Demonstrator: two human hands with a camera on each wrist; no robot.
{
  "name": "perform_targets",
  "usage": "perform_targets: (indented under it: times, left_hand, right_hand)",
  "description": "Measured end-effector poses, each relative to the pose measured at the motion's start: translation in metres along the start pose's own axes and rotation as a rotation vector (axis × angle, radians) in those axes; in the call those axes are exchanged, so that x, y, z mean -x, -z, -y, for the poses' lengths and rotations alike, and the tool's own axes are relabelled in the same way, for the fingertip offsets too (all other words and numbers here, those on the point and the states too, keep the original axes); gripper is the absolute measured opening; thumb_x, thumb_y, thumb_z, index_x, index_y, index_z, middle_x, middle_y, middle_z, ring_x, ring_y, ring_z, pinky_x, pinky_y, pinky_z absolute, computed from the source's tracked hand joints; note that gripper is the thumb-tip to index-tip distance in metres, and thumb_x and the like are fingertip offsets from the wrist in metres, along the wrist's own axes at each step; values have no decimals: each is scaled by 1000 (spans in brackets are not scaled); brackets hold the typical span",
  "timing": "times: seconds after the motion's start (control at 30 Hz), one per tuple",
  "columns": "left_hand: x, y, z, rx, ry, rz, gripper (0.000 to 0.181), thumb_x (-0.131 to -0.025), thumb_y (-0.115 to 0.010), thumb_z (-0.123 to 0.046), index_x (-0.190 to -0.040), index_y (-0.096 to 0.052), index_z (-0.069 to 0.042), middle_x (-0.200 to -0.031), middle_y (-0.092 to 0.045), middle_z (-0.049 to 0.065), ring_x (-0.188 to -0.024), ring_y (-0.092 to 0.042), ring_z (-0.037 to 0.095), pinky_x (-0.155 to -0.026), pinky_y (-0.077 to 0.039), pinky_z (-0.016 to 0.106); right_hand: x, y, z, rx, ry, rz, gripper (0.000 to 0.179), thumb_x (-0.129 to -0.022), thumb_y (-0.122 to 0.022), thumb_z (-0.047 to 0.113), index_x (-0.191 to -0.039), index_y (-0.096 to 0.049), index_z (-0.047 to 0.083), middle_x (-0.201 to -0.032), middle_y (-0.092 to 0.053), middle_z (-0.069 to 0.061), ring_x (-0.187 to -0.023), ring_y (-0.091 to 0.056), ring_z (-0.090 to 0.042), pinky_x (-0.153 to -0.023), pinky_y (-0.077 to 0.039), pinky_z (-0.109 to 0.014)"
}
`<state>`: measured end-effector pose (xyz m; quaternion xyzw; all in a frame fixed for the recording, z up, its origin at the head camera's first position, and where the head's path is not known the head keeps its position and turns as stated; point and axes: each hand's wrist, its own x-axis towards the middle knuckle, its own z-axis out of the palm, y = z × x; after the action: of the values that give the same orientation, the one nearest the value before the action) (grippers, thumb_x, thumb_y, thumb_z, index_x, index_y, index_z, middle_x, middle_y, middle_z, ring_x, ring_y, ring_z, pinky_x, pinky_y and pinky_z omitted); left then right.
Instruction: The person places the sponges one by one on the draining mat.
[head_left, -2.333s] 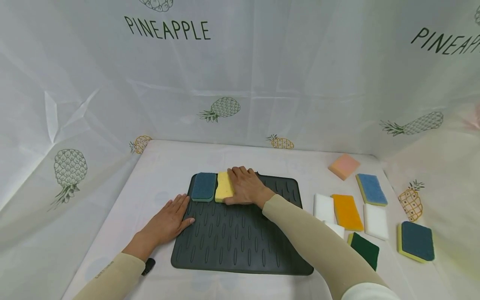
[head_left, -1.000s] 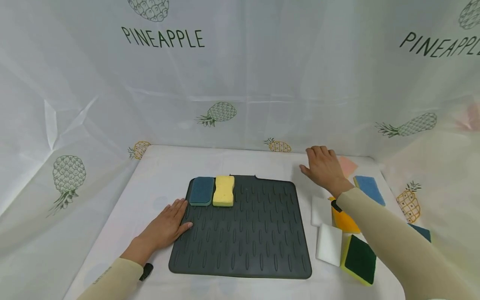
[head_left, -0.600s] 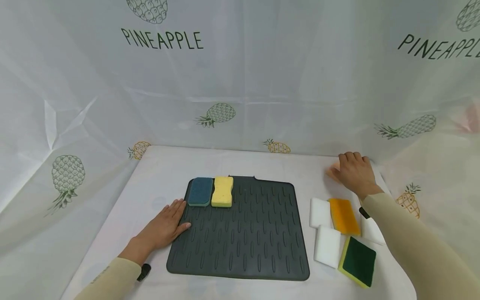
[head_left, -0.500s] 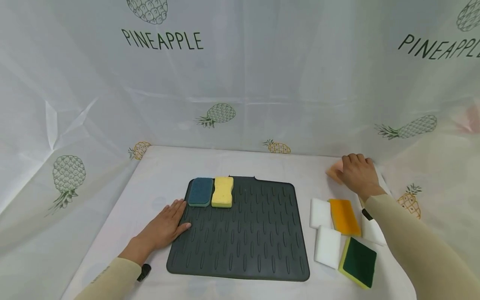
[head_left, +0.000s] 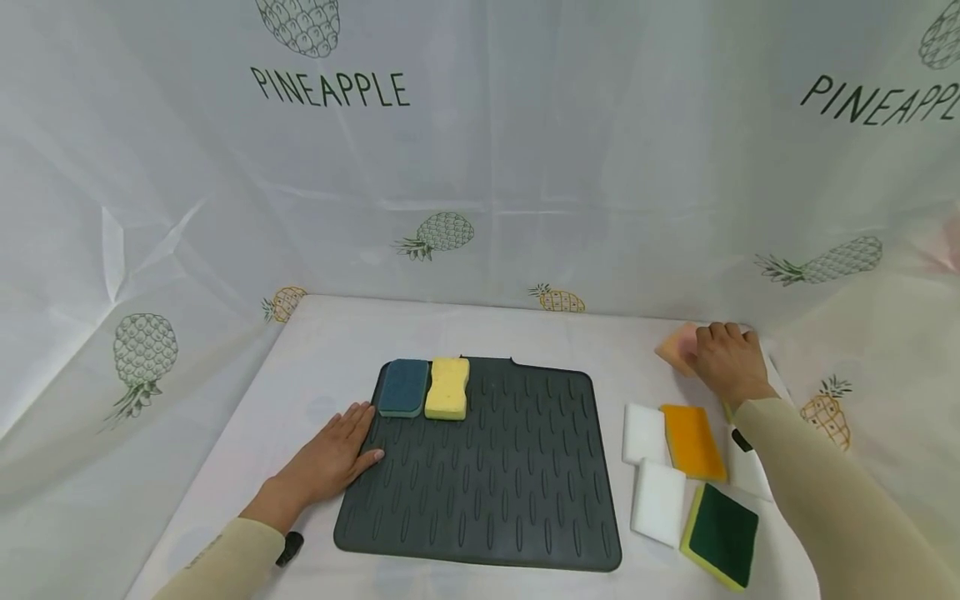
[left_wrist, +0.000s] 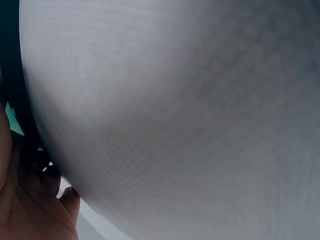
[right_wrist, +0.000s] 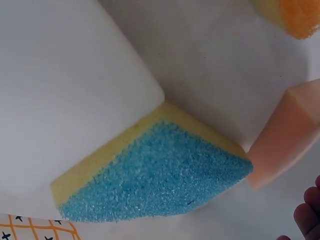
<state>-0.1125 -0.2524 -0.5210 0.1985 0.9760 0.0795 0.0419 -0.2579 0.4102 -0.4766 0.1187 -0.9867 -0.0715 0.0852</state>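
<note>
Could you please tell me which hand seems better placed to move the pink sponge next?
Likely the right hand, close to the pink sponge; the left hand rests at the left edge of the dark mat.

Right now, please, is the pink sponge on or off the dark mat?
Off: in the head view, white tabletop shows between the dark mat and the pink sponge.

Beyond the left hand point(head_left: 330, 457) I can read PINEAPPLE point(head_left: 330, 87) on the sheet point(head_left: 525, 150); beyond and rightward of the right hand point(head_left: 729, 365) it stands again, its end cut off. Print on the sleeve point(head_left: 228, 560) behind the left hand is too small to read.
</note>
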Motion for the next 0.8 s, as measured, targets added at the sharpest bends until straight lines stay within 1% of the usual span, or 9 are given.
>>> perform_targets:
  times: [0.07,0.17,0.27,0.37,0.47,0.57,0.7,0.8]
  left_hand:
    - [0,0,0,0,-2,-2,78,-108,-58,-45,-160,-35,9,-166,-37,28,-155,-35,46,-124,-34,63]
    - [0,1,0,2,-2,-1,79,-108,-59,-44,-160,-34,9,-166,-37,29,-155,-35,46,-124,-34,63]
    - [0,2,-1,7,0,-1,79,-108,-58,-44,-160,-34,9,-166,-37,29,-155,-35,46,-124,-33,63]
    - [1,3,-1,14,2,1,79,-108,-58,-44,-160,-34,9,-166,-36,28,-155,-34,46,-124,-33,63]
    - [1,3,0,19,2,2,78,-108,-58,-44,-160,-34,9,-166,-36,28,-155,-34,46,-124,-33,63]
    - [1,3,0,20,0,0,78,-108,-59,-43,-160,-34,9,-166,-36,28,-155,-34,46,-124,-33,63]
    - [1,2,1,14,1,4,79,-108,-58,-44,-161,-33,9,-167,-35,28,-156,-34,46,-125,-33,63]
    - [1,2,0,14,-1,5,79,-108,-58,-44,-161,-34,8,-167,-36,27,-155,-34,46,-125,-33,62]
  right_hand:
    - [0,-2,0,-4,-10,12,46,-104,-67,29,-117,-54,-13,-113,-59,-32,-107,-51,-50,-87,-44,-66]
    - [1,-4,1,-10,-28,19,45,-103,-68,30,-113,-53,-12,-110,-58,-31,-104,-50,-50,-85,-44,-66]
    - [1,-5,3,-25,-61,6,49,-101,-72,33,-109,-49,-10,-107,-56,-30,-102,-49,-50,-83,-43,-65]
    - [1,-6,4,-35,-108,-19,60,-98,-75,39,-112,-44,-10,-109,-52,-33,-103,-47,-53,-84,-43,-66]
    - [1,-7,6,-44,-155,-33,73,-96,-76,46,-118,-40,-14,-112,-48,-36,-104,-44,-55,-85,-42,-68]
    - [3,-7,7,-67,-186,-33,80,-93,-76,52,-115,-40,-15,-111,-47,-37,-102,-41,-54,-82,-42,-68]
    - [6,-9,9,-81,-198,-28,83,-91,-77,58,-109,-43,-16,-109,-50,-39,-99,-43,-54,-78,-42,-68]
    - [8,-10,11,-85,-191,-28,83,-91,-77,56,-111,-45,-17,-111,-51,-39,-100,-44,-55,-78,-43,-69]
